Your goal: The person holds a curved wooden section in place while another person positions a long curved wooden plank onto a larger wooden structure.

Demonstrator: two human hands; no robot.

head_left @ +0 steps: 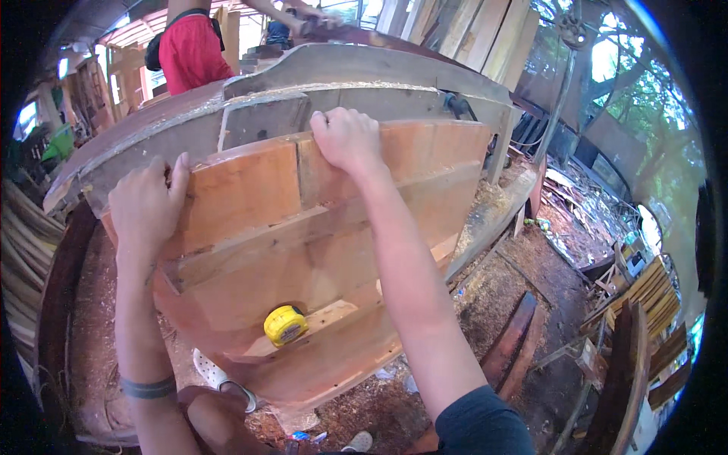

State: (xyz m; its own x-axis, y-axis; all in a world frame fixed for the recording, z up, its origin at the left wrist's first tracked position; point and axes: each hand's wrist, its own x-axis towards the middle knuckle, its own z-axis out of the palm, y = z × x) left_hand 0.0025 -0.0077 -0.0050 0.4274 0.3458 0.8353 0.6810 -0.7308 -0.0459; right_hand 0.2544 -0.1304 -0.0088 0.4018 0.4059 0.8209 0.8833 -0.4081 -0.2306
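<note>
My left hand (148, 201) grips the top edge of a curved panel of orange-brown boards (235, 193) near its left end, thumb up at the edge. My right hand (347, 140) has its fingers curled over the same edge, right of a vertical seam. A yellow tape measure (285, 325) rests on a ledge low on the panel's face, between my forearms. Just behind the panel stands a larger grey-brown wooden structure (364, 64) with a pale, ragged strip along its upper part.
A co-worker in red shorts (193, 57) stands beyond the structure, hands on a dark timber. Planks (493, 42) lean behind. Shavings and dark offcuts (516, 341) lie on the ground at right, beside stacked wood (644, 303). Curved timbers (26, 265) line the left.
</note>
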